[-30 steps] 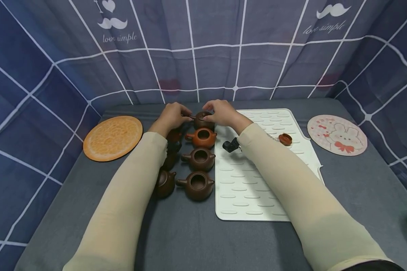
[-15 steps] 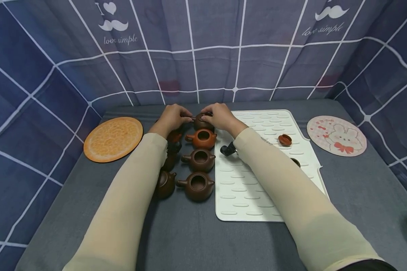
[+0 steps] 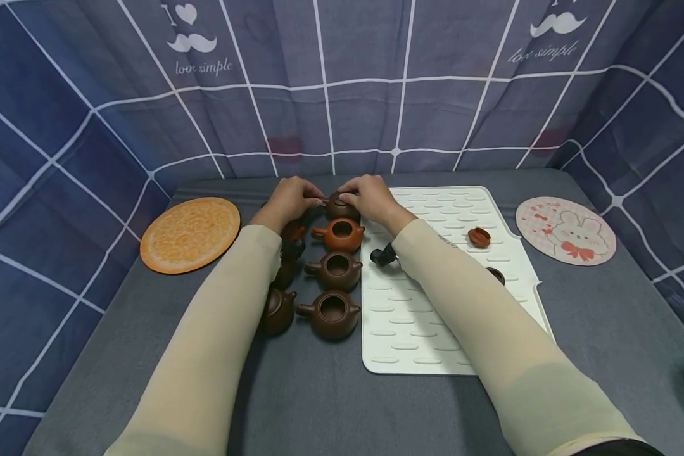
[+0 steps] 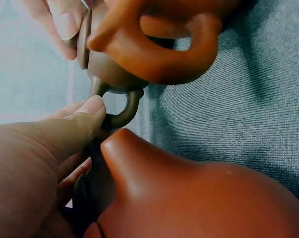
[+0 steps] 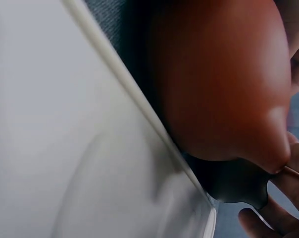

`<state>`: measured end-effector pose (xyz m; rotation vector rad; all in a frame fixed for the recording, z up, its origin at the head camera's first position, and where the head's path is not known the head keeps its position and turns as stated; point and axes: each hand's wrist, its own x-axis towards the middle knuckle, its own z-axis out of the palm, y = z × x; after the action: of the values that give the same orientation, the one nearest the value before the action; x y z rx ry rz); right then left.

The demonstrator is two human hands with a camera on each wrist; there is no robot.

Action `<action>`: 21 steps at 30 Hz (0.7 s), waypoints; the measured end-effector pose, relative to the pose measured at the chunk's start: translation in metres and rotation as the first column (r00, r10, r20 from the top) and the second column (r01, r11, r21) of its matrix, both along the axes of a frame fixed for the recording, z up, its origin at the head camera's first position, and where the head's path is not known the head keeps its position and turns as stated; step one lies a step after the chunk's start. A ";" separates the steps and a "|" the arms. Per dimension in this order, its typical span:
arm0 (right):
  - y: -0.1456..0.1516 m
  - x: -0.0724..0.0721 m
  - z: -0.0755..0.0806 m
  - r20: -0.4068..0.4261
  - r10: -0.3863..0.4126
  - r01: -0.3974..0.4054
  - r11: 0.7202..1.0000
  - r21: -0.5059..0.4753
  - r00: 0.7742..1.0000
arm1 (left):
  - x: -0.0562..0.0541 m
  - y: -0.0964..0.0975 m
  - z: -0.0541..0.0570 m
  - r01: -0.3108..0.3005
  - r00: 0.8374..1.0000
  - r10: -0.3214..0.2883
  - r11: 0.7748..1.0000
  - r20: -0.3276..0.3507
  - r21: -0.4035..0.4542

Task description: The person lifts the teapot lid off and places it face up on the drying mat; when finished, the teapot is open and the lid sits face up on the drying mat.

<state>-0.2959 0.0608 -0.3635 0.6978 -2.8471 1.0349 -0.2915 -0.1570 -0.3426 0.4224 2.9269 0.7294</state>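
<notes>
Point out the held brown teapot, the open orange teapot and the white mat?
Held brown teapot (image 3: 339, 210): head view, on the body.
Open orange teapot (image 3: 342, 241): head view, on the wall below the opening.
White mat (image 3: 401, 335): head view, on its bare near part.

Soft, fairly even light keeps the head view clear, with diffuse shadows on the grey surface (image 3: 342, 405) beside the left sleeve (image 3: 205, 329) at 7 o'clock and right sleeve (image 3: 490, 304) at 5. The left wrist view washes out pale at 10 o'clock, gloss marking the orange teapot (image 4: 214, 208) at 5. The right wrist view blurs the white mat (image 5: 65, 99) at 9 o'clock.
</notes>
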 end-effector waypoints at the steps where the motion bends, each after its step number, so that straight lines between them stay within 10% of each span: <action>1: 0.000 0.000 0.000 -0.006 -0.001 0.001 1.000 0.001 1.000 | -0.001 0.000 0.000 0.001 1.000 -0.001 1.000 -0.004 -0.002; 21: 0.021 0.009 0.009 -0.076 0.003 -0.013 0.990 -0.138 0.997 | -0.003 -0.001 -0.003 0.003 1.000 -0.004 1.000 -0.020 -0.011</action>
<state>-0.2867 0.0818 -0.3545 0.7207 -2.6803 1.1674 -0.2949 -0.1580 -0.3455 0.4365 2.9470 0.7119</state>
